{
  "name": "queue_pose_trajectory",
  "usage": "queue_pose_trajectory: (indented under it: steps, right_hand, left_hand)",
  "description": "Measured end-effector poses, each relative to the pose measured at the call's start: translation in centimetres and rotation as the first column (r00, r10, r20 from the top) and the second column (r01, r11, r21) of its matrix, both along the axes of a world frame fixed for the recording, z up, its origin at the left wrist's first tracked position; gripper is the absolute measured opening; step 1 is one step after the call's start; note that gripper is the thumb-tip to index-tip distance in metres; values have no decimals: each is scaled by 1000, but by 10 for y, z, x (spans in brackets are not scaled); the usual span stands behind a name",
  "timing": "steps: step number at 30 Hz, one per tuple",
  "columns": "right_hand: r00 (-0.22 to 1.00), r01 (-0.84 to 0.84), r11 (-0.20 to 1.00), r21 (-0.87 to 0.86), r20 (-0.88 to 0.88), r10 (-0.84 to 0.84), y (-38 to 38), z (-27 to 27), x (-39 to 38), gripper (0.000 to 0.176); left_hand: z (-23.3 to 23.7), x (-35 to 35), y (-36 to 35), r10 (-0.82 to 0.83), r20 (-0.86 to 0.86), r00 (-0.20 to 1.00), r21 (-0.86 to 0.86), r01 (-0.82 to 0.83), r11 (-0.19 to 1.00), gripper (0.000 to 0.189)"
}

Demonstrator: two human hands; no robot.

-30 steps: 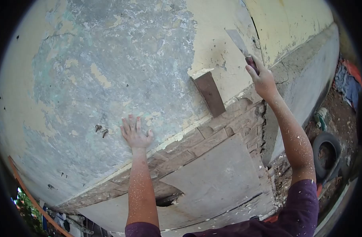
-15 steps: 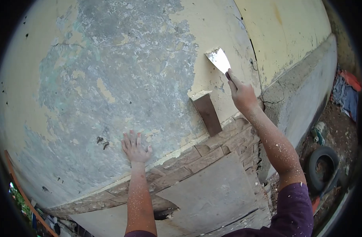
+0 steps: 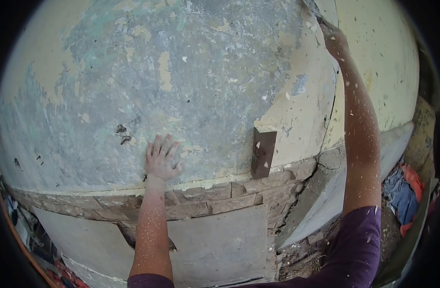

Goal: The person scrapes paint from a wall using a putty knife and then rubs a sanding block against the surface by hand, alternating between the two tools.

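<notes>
My left hand (image 3: 162, 158) lies flat on the wall (image 3: 205, 96), fingers spread, just above the brick ledge. High at the upper right, my right hand (image 3: 334, 39) is wrapped round a paint scraper (image 3: 311, 6), its blade against the wall and partly cut off by the view's top edge. Grey-blue plaster shows over much of the wall, with patches of cream paint (image 3: 304, 113) left at the right. Paint flakes are falling through the air and dusting both forearms.
A brown block (image 3: 264, 152) juts from the wall above the brick ledge (image 3: 201, 194). Below it is a grey panel (image 3: 220, 240). A sloping concrete edge (image 3: 325, 197) runs down at the right, near blue and red cloths (image 3: 403, 192).
My right hand has swept the scraper upward along the wall, and many flakes now fly. The view has shifted and turned. My left hand stays flat on the wall.
</notes>
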State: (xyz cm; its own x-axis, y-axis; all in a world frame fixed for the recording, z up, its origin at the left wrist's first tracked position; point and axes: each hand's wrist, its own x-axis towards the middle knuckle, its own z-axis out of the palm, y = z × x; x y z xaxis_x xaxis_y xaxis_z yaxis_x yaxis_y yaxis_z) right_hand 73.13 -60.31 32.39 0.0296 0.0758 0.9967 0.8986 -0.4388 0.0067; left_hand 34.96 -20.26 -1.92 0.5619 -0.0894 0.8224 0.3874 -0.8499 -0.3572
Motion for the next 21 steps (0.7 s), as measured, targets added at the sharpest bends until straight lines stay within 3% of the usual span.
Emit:
queue_pose_trajectory:
  steps: [1, 2, 3, 4, 6, 7, 9, 10, 12, 15, 16, 19, 21]
  right_hand:
    - [985, -46, 999, -9, 168, 46, -4, -41, 2, 36]
    - [916, -15, 1000, -2, -401, 13, -5, -84, -46, 37]
    - [872, -18, 1000, -24, -489, 4, -4, -131, -92, 38]
    - [892, 44, 997, -66, -446, -69, -2, -184, -98, 38]
    - [889, -65, 996, -58, -456, 31, 4, -273, -107, 39]
    - [955, -86, 996, -5, -284, 81, 17, -294, -115, 39]
    - [867, -46, 999, -2, -496, 39, 36, -275, -137, 39]
    - [949, -153, 982, 109, -260, 177, 52, -261, -114, 40]
    - [867, 8, 999, 39, -498, 12, 59, -171, -131, 40]
    - [988, 32, 993, 117, -155, -13, 60, -64, -86, 38]
    - [976, 69, 991, 112, -211, -44, 52, -40, -85, 38]
    - [959, 81, 995, 63, -278, -60, 42, -39, -85, 39]
    - [934, 1, 991, 132, -353, 46, 39, -91, -94, 39]
  left_hand:
    - [0, 0, -1, -20, 11, 1000, 6, 20, 1000, 75]
    - [1, 0, -1, -45, 23, 999, 18, 44, 999, 75]
    - [0, -2, -1, -59, 14, 998, 4, 59, 998, 75]
    - [2, -1, 1, -55, 17, 998, 8, 55, 998, 75]
    - [1, -1, -1, -75, 22, 997, -1, 75, 997, 76]
    - [1, -2, -2, -53, 14, 999, -6, 53, 999, 77]
    - [3, 1, -3, -35, 4, 999, 2, 35, 999, 77]
    - [2, 1, -3, -45, 17, 999, 4, 45, 999, 76]
    - [3, 0, 0, -53, 20, 998, 12, 53, 999, 76]
    - [-1, -1, 0, -56, 40, 998, 31, 54, 998, 74]
    - [-3, -2, 1, -68, 39, 997, 26, 67, 997, 74]
    - [3, 3, 4, -83, 52, 995, 32, 82, 996, 74]
    - [0, -1, 2, -77, 49, 996, 14, 77, 997, 75]
